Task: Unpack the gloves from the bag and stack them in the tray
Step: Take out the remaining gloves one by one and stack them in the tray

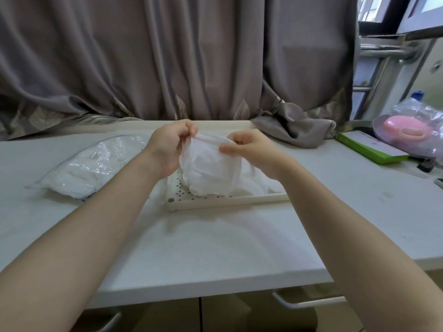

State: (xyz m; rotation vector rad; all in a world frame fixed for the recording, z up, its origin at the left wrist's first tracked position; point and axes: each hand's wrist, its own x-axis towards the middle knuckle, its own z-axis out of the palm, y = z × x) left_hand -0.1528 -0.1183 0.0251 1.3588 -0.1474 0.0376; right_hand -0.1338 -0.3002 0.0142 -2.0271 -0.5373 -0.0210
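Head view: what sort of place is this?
Probably a home or dorm room, not a workshop: a white desk against a grey curtain, a window at right, and bagged household items.

No readable text anywhere. The green box (370, 146) at the right of the table (203, 248) has a white top face with faint marks, maybe print, too blurred to read. Clear plastic bag (88, 166) at left: no label or print visible. Perforated tray (223, 202): no markings, only holes. White gloves (211, 171) held above the tray: plain, no logo. Pink item in the plastic wrap (405, 130) at far right: no lettering that can be made out.
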